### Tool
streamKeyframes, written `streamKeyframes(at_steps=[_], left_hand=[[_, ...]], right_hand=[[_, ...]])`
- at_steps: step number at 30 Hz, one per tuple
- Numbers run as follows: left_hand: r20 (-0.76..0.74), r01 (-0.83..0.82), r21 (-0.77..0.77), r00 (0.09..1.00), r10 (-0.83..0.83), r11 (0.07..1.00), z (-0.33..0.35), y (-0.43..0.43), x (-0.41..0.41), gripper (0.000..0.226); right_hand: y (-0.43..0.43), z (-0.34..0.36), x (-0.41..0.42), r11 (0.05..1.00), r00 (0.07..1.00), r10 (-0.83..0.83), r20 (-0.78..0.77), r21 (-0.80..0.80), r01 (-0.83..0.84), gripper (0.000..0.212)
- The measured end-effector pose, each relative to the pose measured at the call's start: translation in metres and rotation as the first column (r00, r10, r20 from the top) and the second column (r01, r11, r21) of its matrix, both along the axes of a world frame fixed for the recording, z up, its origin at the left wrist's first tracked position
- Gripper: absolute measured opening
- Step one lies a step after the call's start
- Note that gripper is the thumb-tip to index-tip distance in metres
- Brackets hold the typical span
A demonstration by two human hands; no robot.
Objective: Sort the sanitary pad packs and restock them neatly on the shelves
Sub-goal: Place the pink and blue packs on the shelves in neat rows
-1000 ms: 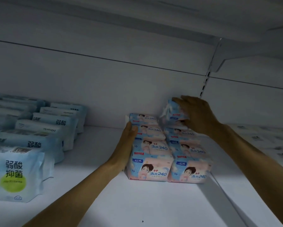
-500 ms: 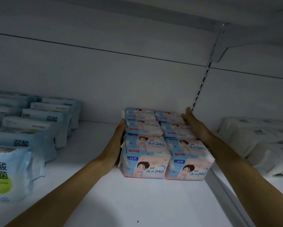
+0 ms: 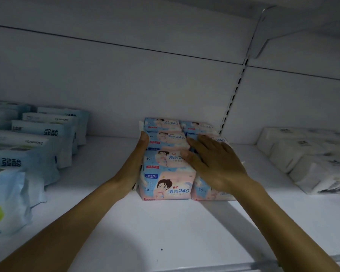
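Packs of pads (image 3: 166, 185) are lined up in two rows in the middle of the white shelf (image 3: 165, 232). The rows are packed side by side and run back to the back wall (image 3: 126, 85). The packs are soft and puffy, wrapped in shiny pink and blue plastic with a drawn face and "240" printed on them.

The left hand (image 3: 133, 169) is laid flat against the left side of the rows, with its fingers held straight and together. Nothing is gripped by it. The right hand (image 3: 214, 165) is laid flat on top of the right row, with its fingers straight and a little spread. Nothing is gripped by it either.

Bare smooth shelf is seen in front of the rows, up to the grey rail (image 3: 243, 266) at the front edge. A wide bare strip is left between the rows and the blue packs (image 3: 37, 146) on the left. Another strip is left before the white packs (image 3: 302, 156) on the right. A post (image 3: 232, 103) with dark slots is fixed to the wall just behind the right row.
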State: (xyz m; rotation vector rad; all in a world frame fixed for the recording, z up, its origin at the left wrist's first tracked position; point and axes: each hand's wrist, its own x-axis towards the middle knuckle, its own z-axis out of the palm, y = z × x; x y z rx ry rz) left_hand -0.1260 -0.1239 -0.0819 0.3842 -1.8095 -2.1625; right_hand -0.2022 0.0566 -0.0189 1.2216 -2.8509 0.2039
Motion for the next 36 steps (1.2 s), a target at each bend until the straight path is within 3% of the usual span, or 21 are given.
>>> streamKeyframes(at_steps=[5,12,14,16,18,20,22,24,26,29,31,36], left_hand=[[-0.049,-0.030,-0.040,0.998,0.028,0.999,-0.005,0.001,-0.007,0.044],[-0.134,-0.124,-0.101,0.985,0.110,0.987,0.002,0.008,-0.004,0.052],[-0.117,-0.161,-0.172,0.983,0.143,0.972,0.002,0.005,-0.002,0.063],[-0.084,-0.191,-0.176,0.980,0.179,0.966,0.000,0.002,-0.003,0.068],[-0.041,-0.239,-0.125,0.971,0.235,0.963,0.005,0.006,0.000,0.059],[-0.007,-0.317,-0.099,0.948,0.318,0.943,0.016,0.017,0.012,0.054],[-0.014,-0.420,-0.211,0.904,0.427,0.883,0.028,0.032,0.033,0.052],[-0.119,-0.485,-0.333,0.872,0.474,0.809,0.034,0.048,0.063,0.052],[-0.229,-0.471,-0.470,0.882,0.412,0.747,0.027,0.062,0.094,0.057],[-0.197,-0.391,-0.728,0.906,0.374,0.563,0.007,0.079,0.139,0.074],[-0.172,-0.347,-0.817,0.909,0.379,0.461,-0.007,0.087,0.168,0.079],[-0.182,-0.292,-0.915,0.914,0.362,0.279,-0.031,0.084,0.247,0.063]], right_hand=[[0.000,-0.005,-0.006,1.000,0.999,-0.006,-0.051,0.014,0.006,0.078],[0.002,-0.003,-0.004,1.000,0.997,0.006,-0.080,-0.023,-0.008,0.061],[0.004,-0.003,-0.004,0.993,0.997,0.016,-0.072,-0.116,-0.024,0.057],[0.007,0.004,-0.005,0.964,0.998,0.018,0.063,-0.266,-0.001,0.045],[0.014,0.015,-0.005,0.895,0.965,0.042,0.259,-0.439,0.079,0.035],[0.027,0.022,-0.004,0.797,0.966,0.088,0.244,-0.599,0.079,0.025],[0.039,0.024,0.006,0.692,0.982,0.138,0.132,-0.722,0.000,0.013],[0.044,0.017,0.026,0.635,0.984,0.178,0.025,-0.767,-0.096,0.014],[0.042,0.003,0.053,0.616,0.973,0.228,-0.041,-0.768,-0.176,0.014],[0.034,-0.023,0.098,0.595,0.939,0.331,-0.095,-0.751,-0.286,0.015],[0.029,-0.039,0.121,0.610,0.919,0.386,-0.077,-0.726,-0.317,0.019],[0.013,-0.068,0.158,0.709,0.907,0.412,0.086,-0.655,-0.260,0.018]])
